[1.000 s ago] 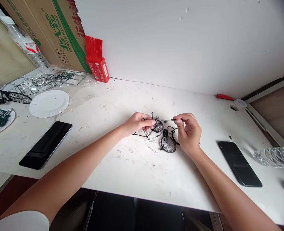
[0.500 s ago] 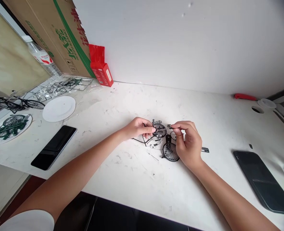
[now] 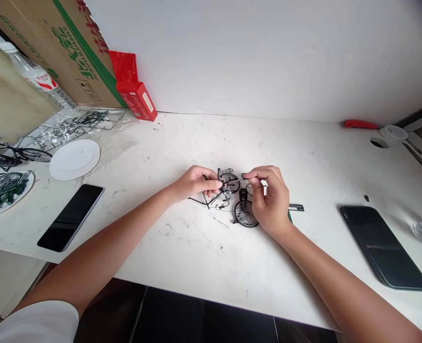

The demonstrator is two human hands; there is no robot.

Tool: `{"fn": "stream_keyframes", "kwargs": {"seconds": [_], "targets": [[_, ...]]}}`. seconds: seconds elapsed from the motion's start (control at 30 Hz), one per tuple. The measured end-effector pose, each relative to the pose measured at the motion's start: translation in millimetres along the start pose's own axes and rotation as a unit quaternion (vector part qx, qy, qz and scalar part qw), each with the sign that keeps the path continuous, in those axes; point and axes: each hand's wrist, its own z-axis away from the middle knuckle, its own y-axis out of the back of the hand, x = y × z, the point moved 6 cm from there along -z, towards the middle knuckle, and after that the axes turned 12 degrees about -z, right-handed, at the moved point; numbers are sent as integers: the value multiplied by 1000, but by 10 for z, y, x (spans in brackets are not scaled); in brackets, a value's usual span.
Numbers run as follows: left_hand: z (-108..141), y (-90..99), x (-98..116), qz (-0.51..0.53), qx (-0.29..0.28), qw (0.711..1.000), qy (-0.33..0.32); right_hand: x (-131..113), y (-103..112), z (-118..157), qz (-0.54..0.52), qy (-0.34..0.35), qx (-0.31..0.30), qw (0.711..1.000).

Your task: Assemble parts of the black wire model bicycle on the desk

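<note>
In the head view, my left hand (image 3: 197, 183) is closed, pinching the black frame of a miniature bicycle (image 3: 208, 202) above the white table. My right hand (image 3: 272, 200) is also closed, its thumb and forefinger on a thin metal rod with a dark end (image 3: 235, 180). The rod's far tip reaches the frame at my left fingertips; whether it touches is too small to tell. Just below my right fingers lies a small spoked wheel (image 3: 245, 213). Another wheel (image 3: 230, 182) sits behind the frame, with tiny metal parts (image 3: 222, 206) around it.
To the left are a phone (image 3: 71, 216), white plates (image 3: 75, 159), a plate of green bicycle parts (image 3: 6, 188), an assembled black bicycle (image 3: 15, 152) and part sprues (image 3: 71, 126). A red box (image 3: 136, 99) stands behind. Rightward are a dark phone (image 3: 384, 245) and a red-handled object (image 3: 361, 124).
The camera view has shifted, so the whole scene sits further left and slightly higher. Both hands keep the same hold on the frame and the rod.
</note>
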Motion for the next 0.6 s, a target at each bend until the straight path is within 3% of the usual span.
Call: {"fn": "stream_keyframes", "kwargs": {"seconds": [0.6], "targets": [[-11,-10,-11,-17,12,1000,-23,-14,-32,2,6,-10,-15,1000]]}}
